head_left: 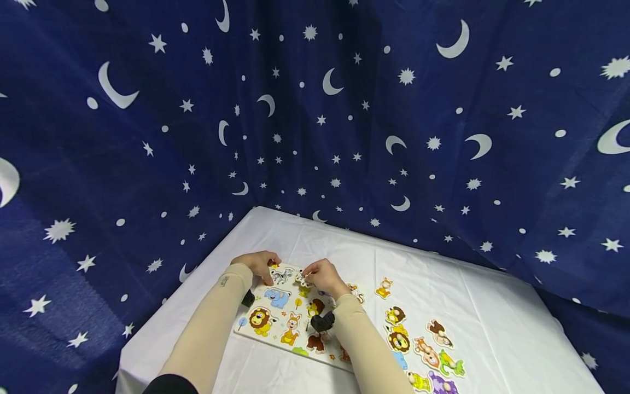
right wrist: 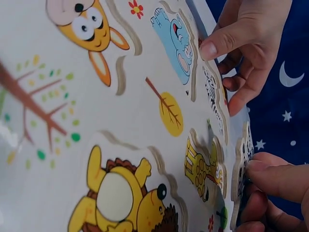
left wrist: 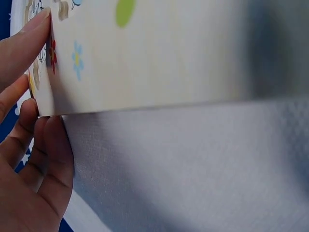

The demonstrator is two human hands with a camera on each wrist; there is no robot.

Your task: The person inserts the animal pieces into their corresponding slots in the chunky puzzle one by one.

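Observation:
A wooden animal puzzle board (head_left: 281,313) lies on the white-covered table, with recesses picturing a lion, a kangaroo, a blue elephant and others. My left hand (head_left: 256,264) grips its far left edge, thumb on the top face and fingers around the rim, as the left wrist view shows. Between thumb and fingers, my right hand (head_left: 324,276) pinches a black-and-white animal puzzle piece (right wrist: 241,166). That piece is tilted on edge above the board's far side, near the zebra recess (right wrist: 211,94) and the giraffe recess (right wrist: 198,166). Its full picture is hidden from view.
Loose puzzle pieces lie right of the board: a kangaroo (head_left: 384,288), a hedgehog (head_left: 395,315), a lion (head_left: 399,340), a green crocodile (head_left: 450,363), a purple animal (head_left: 443,384) and several more. A dark blue curtain (head_left: 305,137) with moons and stars hangs behind the table.

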